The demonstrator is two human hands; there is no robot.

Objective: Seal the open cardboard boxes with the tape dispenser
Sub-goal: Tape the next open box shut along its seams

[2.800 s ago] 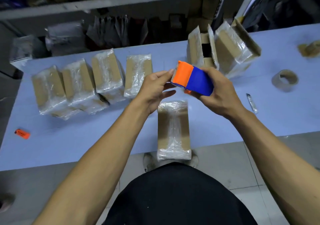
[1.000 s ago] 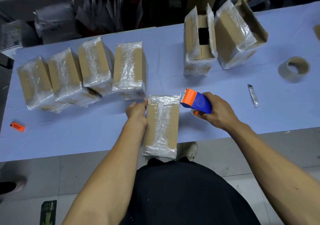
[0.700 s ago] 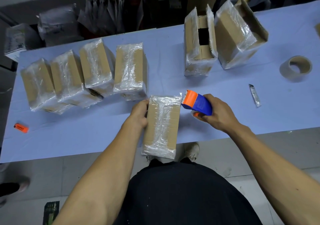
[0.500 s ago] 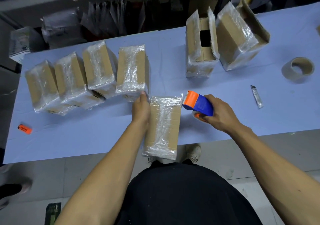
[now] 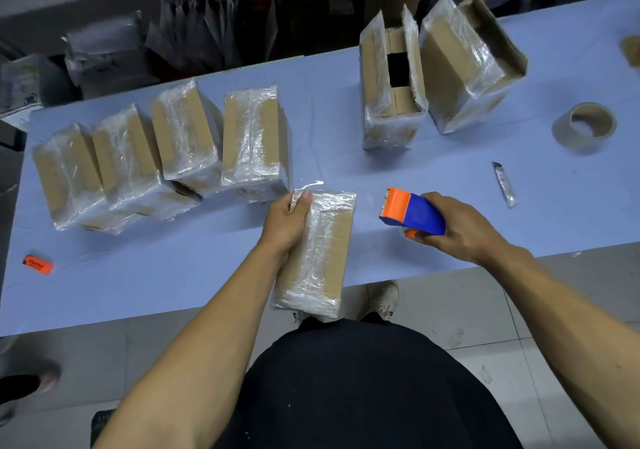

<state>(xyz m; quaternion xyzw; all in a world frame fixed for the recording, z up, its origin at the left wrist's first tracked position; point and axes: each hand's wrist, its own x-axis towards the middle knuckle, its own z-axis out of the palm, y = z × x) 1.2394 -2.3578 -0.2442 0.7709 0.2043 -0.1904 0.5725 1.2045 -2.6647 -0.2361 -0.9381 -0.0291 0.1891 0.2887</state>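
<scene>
A taped cardboard box (image 5: 322,251) lies at the table's near edge, its near end hanging over it. My left hand (image 5: 285,223) grips its left side, thumb pressed on the top near the far corner. My right hand (image 5: 460,227) grips the blue and orange tape dispenser (image 5: 412,211), held just above the table a short way right of the box, orange end pointing left. Two open boxes (image 5: 391,78) (image 5: 464,61) stand at the back right with their flaps up.
Several taped boxes (image 5: 162,154) sit in a row at the left. A tape roll (image 5: 585,128) and a small cutter (image 5: 504,184) lie at the right, an orange lighter (image 5: 38,264) at the far left. Shelves with bags stand behind the blue table (image 5: 173,275).
The dispenser has come away from the box's far right corner and moved right. My left hand slid along the box's left side and now has its thumb on top.
</scene>
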